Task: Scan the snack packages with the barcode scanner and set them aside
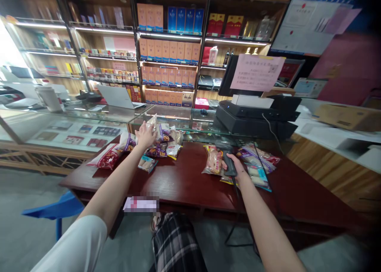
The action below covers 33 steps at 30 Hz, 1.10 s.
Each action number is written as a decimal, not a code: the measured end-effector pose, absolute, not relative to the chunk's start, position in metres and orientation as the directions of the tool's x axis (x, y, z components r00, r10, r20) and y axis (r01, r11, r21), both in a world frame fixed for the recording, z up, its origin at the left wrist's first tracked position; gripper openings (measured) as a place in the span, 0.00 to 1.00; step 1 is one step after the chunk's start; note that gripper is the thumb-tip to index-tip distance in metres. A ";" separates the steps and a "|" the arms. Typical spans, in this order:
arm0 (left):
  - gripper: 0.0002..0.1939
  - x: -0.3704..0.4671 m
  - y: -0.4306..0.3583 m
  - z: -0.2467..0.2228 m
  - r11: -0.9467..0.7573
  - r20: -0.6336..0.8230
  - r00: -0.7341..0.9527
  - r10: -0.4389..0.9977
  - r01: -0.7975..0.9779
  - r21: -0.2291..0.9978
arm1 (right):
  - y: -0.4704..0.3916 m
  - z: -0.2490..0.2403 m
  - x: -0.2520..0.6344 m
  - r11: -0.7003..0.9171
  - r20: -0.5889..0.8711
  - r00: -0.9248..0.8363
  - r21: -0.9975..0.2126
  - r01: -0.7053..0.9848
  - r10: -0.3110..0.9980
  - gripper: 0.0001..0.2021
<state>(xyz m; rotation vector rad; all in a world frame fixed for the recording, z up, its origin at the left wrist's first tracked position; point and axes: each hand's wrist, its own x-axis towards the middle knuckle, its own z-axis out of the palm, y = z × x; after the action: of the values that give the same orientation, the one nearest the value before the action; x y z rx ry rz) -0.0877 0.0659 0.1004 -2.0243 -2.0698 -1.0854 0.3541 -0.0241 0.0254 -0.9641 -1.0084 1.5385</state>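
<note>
Left grip (pixel 145 136): fingers spread at a pale packet (pixel 152 120), 11 o'clock; cannot tell if holding.
Right grip (pixel 237 167): wrapped round a black scanner (pixel 229 167), 1 o'clock.
Desk (pixel 184 181): bagged goods (pixel 213 161) at 11 and 1 o'clock.

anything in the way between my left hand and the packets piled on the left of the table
Nothing visible stands between the left hand and the pile of packets; its fingers are right at a pale packet there, though contact is unclear.
</note>
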 end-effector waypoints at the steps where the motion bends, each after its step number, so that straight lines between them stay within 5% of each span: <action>1: 0.28 -0.087 0.064 0.104 -0.113 0.489 -0.128 0.863 0.894 0.434 | -0.023 0.027 0.352 -0.145 -0.098 -0.166 -0.941 -0.306 0.981 0.16; 7: 0.25 -0.040 0.041 0.113 -0.334 0.652 -0.030 0.757 0.840 0.427 | -0.013 0.030 0.331 -0.187 -0.117 -0.230 -0.932 -0.310 0.966 0.16; 11: 0.23 0.036 0.023 0.085 -0.625 0.595 0.241 0.767 0.487 0.609 | -0.002 0.031 0.312 -0.186 -0.095 -0.263 -0.920 -0.345 0.960 0.17; 14: 0.32 0.085 0.016 0.055 -0.472 0.359 0.313 0.880 0.476 0.742 | 0.001 0.033 0.308 -0.154 -0.057 -0.238 -0.899 -0.411 0.969 0.17; 18: 0.38 0.113 0.017 0.025 -0.393 0.110 0.400 0.910 0.744 0.540 | -0.004 0.030 0.328 -0.042 0.019 -0.116 -0.867 -0.496 0.993 0.15; 23: 0.33 0.111 0.033 0.001 -0.446 0.248 0.377 0.892 0.649 0.617 | -0.009 0.010 0.353 -0.110 -0.085 -0.076 -0.887 -0.449 0.993 0.16; 27: 0.27 0.107 0.049 -0.014 -0.405 0.319 0.262 0.911 0.414 0.815 | 0.005 0.003 0.349 -0.218 -0.183 -0.126 -0.904 -0.369 0.975 0.18; 30: 0.25 0.104 0.057 -0.017 -0.220 0.211 0.090 0.973 0.118 0.968 | 0.017 0.004 0.342 -0.214 -0.189 -0.103 -0.907 -0.364 0.977 0.17; 33: 0.22 0.099 0.057 -0.010 -0.059 0.084 0.082 0.993 -0.267 0.962 | 0.019 0.005 0.342 -0.166 -0.144 -0.083 -0.879 -0.447 0.986 0.16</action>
<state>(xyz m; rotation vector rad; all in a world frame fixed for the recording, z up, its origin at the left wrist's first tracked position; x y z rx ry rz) 0.0992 0.0575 -0.0099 -2.4741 -2.0398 -2.9332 0.3421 0.0193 0.0052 -0.9388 -0.8057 1.5457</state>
